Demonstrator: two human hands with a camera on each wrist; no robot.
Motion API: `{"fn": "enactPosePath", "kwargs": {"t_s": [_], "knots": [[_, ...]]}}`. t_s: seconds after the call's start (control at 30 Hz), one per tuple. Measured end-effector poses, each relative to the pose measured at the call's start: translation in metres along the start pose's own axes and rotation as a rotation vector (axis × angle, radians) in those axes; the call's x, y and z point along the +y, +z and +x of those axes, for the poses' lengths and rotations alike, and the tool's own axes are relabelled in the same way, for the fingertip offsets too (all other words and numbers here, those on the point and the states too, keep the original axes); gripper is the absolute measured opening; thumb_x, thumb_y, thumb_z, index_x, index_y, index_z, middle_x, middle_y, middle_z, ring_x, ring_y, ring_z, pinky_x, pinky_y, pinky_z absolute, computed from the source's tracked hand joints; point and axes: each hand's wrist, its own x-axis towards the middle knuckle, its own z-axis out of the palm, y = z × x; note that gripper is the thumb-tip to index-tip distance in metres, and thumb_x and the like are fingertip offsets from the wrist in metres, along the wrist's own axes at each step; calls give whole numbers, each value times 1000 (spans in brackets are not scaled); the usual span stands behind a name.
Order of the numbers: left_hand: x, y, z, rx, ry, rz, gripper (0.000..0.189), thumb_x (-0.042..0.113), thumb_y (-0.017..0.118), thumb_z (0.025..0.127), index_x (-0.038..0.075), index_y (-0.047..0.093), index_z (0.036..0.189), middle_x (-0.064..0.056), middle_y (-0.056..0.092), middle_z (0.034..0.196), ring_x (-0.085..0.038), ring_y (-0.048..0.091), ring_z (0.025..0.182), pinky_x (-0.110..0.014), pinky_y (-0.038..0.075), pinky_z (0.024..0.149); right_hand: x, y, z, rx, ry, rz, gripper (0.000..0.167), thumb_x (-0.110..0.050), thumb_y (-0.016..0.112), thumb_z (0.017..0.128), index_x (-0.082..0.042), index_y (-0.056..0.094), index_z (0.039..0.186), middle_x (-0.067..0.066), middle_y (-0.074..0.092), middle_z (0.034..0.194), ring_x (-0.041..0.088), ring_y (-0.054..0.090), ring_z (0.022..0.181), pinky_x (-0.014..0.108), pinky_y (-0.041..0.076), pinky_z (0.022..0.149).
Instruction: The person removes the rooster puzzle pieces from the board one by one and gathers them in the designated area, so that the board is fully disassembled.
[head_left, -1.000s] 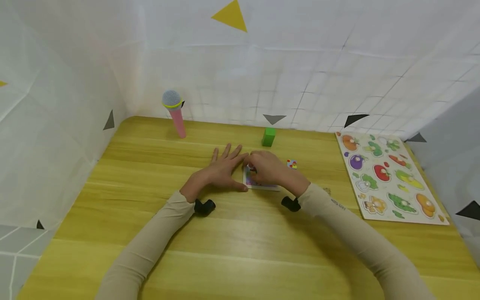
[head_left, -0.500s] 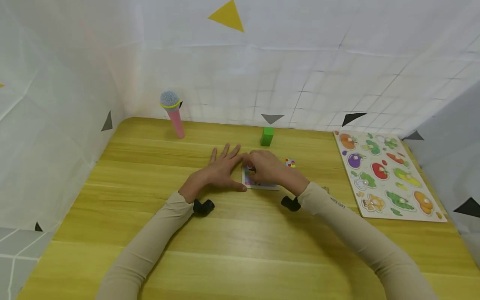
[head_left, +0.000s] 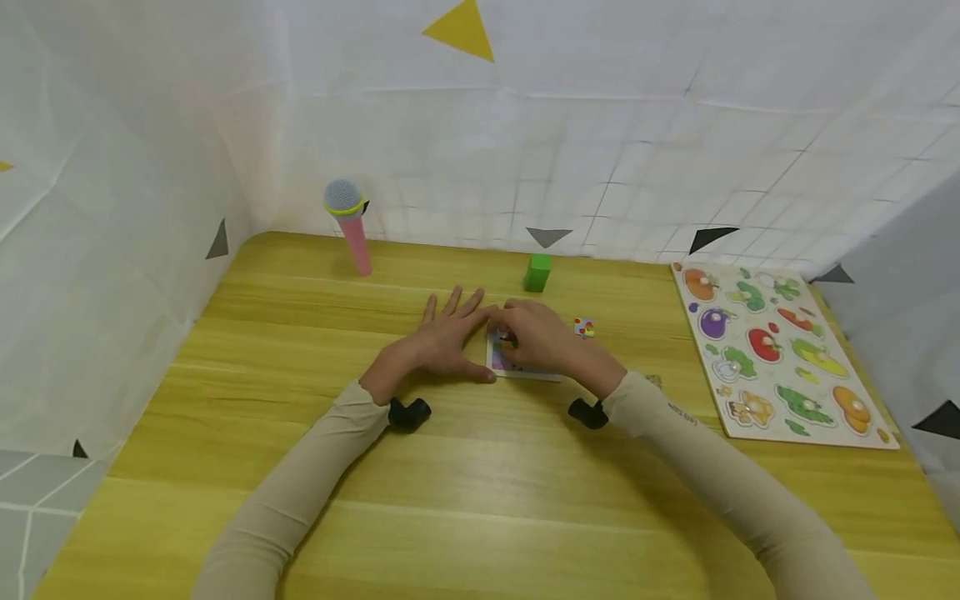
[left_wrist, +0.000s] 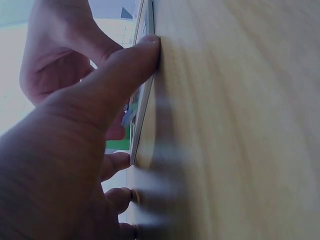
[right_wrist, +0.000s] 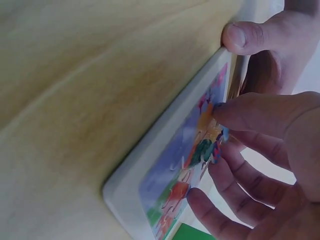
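A small jigsaw puzzle (right_wrist: pixel 165 175) in a pale tray (head_left: pixel 522 377) lies flat on the table. My left hand (head_left: pixel 442 343) is spread beside it, fingers straight; in the left wrist view its thumb (left_wrist: pixel 140 52) and index finger touch the tray's edge. Over the puzzle, my right hand (head_left: pixel 536 333) is curled, and the right wrist view has its thumb and fingertips pinching a small colourful jigsaw piece (right_wrist: pixel 217 148) tilted up from the picture. Part of the puzzle is hidden under that hand. Another jigsaw piece (head_left: pixel 584 327) lies on the table to the right.
A green block (head_left: pixel 537 273) stands behind the hands. A pink toy microphone (head_left: pixel 354 229) is upright at the back left. On the right lies a vegetable peg board (head_left: pixel 780 358). A small brownish piece (head_left: pixel 654 381) sits near the right forearm. White sheeting encloses the table (head_left: pixel 465 500).
My right wrist has shifted slightly to the right, while its fingertips stay over the puzzle. The left hand has kept its place.
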Motion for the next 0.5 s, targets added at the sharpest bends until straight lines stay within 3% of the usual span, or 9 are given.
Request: {"fn": "enactPosePath", "kwargs": {"t_s": [0.5], "knots": [[2, -2, 0, -14, -11, 5, 106, 70, 70, 79, 34, 13, 162, -7, -6, 167, -35, -17, 150, -62, -14, 112, 3, 4, -5, 38, 15, 7, 45, -10, 79, 79, -9, 66, 121, 6, 60, 94, 20, 50, 77, 38, 44, 67]]}}
